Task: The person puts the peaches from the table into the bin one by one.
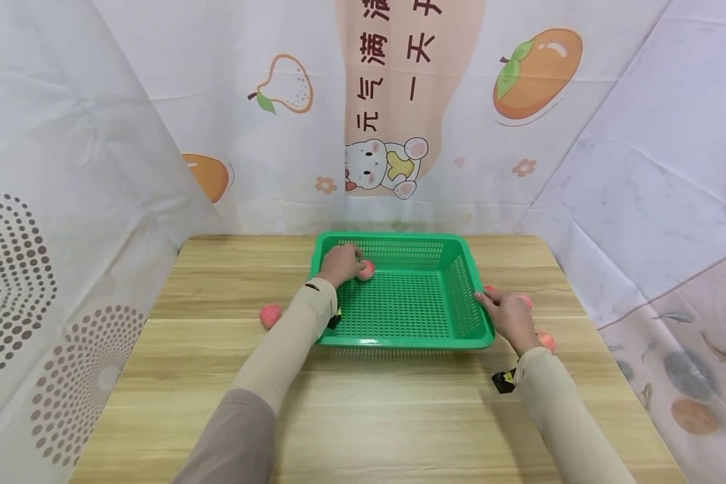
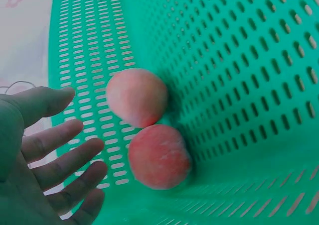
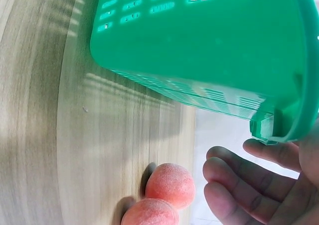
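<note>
Inside the green basket (image 1: 399, 343), my left hand (image 1: 341, 263) is at the back left corner beside a peach (image 1: 366, 271). The left wrist view has two touching peaches (image 2: 137, 97) (image 2: 159, 157) against the basket wall (image 2: 239, 75); my left hand (image 2: 60, 155) is spread beside them, its fingers apart and holding nothing. On the right side, my right hand (image 1: 509, 319) holds the basket's rim. In the right wrist view, one finger of my right hand (image 3: 269, 185) lies at the rim's corner, the other fingers extend below it, and the thumb is hidden.
One peach (image 1: 270, 315) lies on the wooden table (image 1: 363, 430) left of the basket. Several more, including one peach (image 1: 545, 341) near my right wrist, lie to the right. A patterned curtain (image 1: 278, 168) stands behind the table.
</note>
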